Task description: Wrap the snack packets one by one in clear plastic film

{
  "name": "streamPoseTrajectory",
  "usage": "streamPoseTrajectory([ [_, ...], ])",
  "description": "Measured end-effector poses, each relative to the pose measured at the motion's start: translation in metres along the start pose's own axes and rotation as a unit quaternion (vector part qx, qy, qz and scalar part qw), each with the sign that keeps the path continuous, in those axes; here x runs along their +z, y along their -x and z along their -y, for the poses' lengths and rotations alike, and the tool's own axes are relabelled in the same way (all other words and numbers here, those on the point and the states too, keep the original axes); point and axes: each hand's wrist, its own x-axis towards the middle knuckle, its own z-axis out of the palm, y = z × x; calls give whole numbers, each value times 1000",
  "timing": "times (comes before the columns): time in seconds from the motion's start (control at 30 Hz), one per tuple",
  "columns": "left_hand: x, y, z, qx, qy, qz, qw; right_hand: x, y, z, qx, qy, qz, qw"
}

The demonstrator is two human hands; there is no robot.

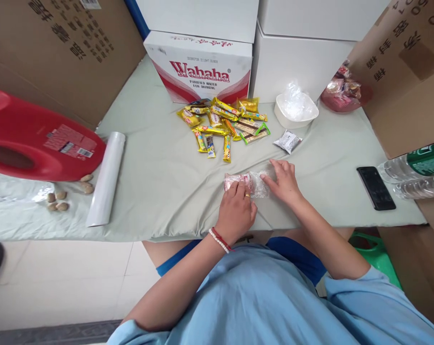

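A small pink-and-white packet [234, 179] lies on the cloth near the table's front edge, with a piece of clear plastic wrap [260, 186] against its right side. My left hand [236, 211] holds the packet down, its fingers close together over the top and partly hiding it. At the wrap's right edge is my right hand [284, 183], fingers apart, thumb close to or touching the plastic. Beyond my hands lies a loose pile of yellow-wrapped snacks [217, 129]. A silver-white sachet [288, 141] rests just past my right fingertips.
A white bowl [296, 117] of crumpled clear plastic stands before white boxes. At right are a red bowl [342, 103], a phone [376, 188] and plastic bottles [427, 163]. A white roll [106, 179], several nuts [61, 195] and a red jug [40, 139] occupy the left.
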Motion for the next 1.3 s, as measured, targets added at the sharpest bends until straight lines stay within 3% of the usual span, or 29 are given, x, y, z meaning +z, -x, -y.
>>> streamPoseTrajectory([
  [0.17, 4, 1, 3, -12, -19, 15, 1000, -3, 2, -5, -6, -18, 67, 998],
  [0.33, 8, -3, 1, -7, -20, 14, 1000, -24, -6, 32, 17, -163, 120, 979],
  [0.47, 9, -3, 7, -1, 27, 5, 1000, -4, -25, 71, -19, -200, 192, 961],
  [0.6, -11, 10, 36, 15, 186, -3, 982, 23, -36, 83, 18, -201, 236, 951],
  [0.67, -22, 19, 53, -31, 277, -50, 959, 28, -35, 81, 25, -199, 236, 951],
  [0.77, -23, 21, 70, -213, 280, -137, 926, 27, -28, 77, 20, -210, 226, 951],
  [0.83, -14, 12, 73, -275, 236, -103, 926, 27, -23, 75, 26, -232, 224, 946],
  [0.93, 1, -5, 65, -246, 206, -21, 947, 28, -18, 72, 59, -280, 223, 932],
  [1.0, 7, -14, 52, -241, 208, -36, 947, 27, -13, 70, 86, -322, 204, 920],
  [1.1, 9, -16, 30, -220, 222, -109, 944, 20, 1, 70, 128, -385, 133, 904],
  [1.2, 15, -9, 12, -113, 194, -168, 960, 12, 22, 70, 192, -481, 91, 850],
  [1.3, 27, 1, 5, 15, 177, -151, 972, 8, 41, 65, 245, -564, 96, 783],
])
